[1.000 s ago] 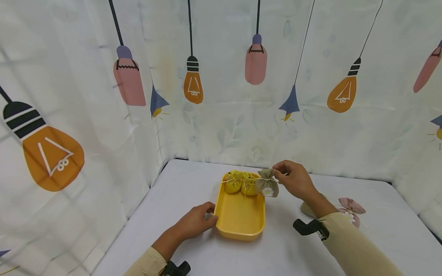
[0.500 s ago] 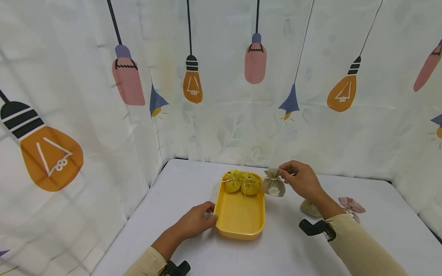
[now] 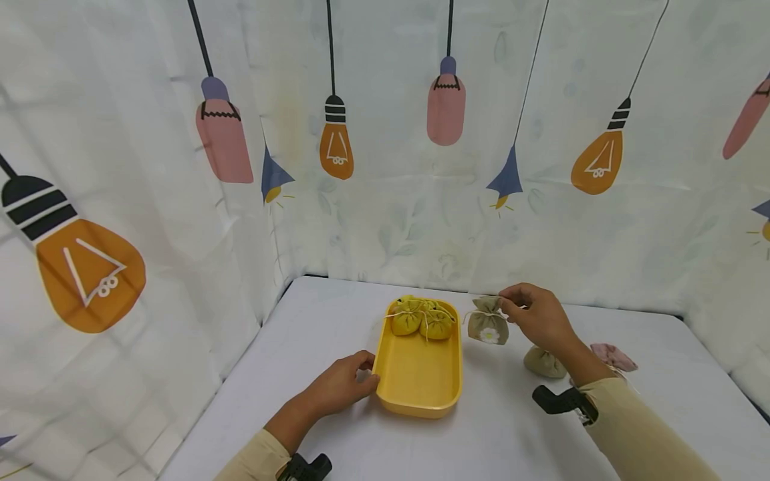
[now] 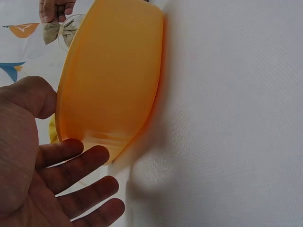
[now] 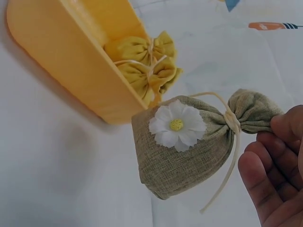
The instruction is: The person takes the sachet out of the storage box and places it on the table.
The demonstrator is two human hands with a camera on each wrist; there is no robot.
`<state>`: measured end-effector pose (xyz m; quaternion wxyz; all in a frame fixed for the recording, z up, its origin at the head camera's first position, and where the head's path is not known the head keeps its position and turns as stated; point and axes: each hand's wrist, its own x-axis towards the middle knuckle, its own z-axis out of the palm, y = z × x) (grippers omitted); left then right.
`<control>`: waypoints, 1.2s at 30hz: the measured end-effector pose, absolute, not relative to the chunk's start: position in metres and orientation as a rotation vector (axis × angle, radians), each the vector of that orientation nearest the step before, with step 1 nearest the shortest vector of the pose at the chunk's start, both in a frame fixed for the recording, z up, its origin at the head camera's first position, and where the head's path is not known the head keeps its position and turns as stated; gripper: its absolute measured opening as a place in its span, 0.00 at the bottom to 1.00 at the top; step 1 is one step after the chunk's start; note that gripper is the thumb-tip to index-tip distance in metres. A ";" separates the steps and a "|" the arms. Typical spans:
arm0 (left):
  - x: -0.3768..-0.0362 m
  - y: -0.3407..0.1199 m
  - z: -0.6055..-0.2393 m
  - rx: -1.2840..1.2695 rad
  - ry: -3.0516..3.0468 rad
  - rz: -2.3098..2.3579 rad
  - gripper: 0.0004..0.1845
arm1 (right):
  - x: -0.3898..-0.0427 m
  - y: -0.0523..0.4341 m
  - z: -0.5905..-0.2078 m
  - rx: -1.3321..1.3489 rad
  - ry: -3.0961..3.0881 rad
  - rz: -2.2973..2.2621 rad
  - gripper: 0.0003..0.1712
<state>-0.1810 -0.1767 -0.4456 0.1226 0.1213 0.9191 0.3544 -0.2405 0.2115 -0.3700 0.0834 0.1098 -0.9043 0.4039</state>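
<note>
My right hand (image 3: 538, 317) pinches the gathered top of a grey-green drawstring pouch (image 3: 488, 324), held up just right of a yellow plastic tray (image 3: 421, 384). A white flower (image 5: 177, 125) with a yellow centre decorates the pouch's front, and a pale cord ties its neck. Two yellow drawstring pouches (image 3: 421, 319) sit side by side in the tray's far end. My left hand (image 3: 339, 387) holds the tray's left side; in the left wrist view the thumb and index finger are at its rim, with the other fingers (image 4: 90, 194) spread apart from it.
On the white-covered table (image 3: 493, 427), another grey-green pouch (image 3: 544, 363) lies beneath my right forearm. A pink pouch (image 3: 613, 356) lies beyond the forearm, partly hidden by it. White patterned curtains (image 3: 391, 220) stand behind and to the left of the table.
My right hand has carried the grey-green pouch rightward, from over the tray's far right corner to beside it. The left hand and the tray stay in place.
</note>
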 end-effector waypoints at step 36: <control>-0.180 -0.175 -0.444 0.360 2.689 1.024 0.18 | -0.237 0.239 -0.386 0.253 -2.698 1.262 0.15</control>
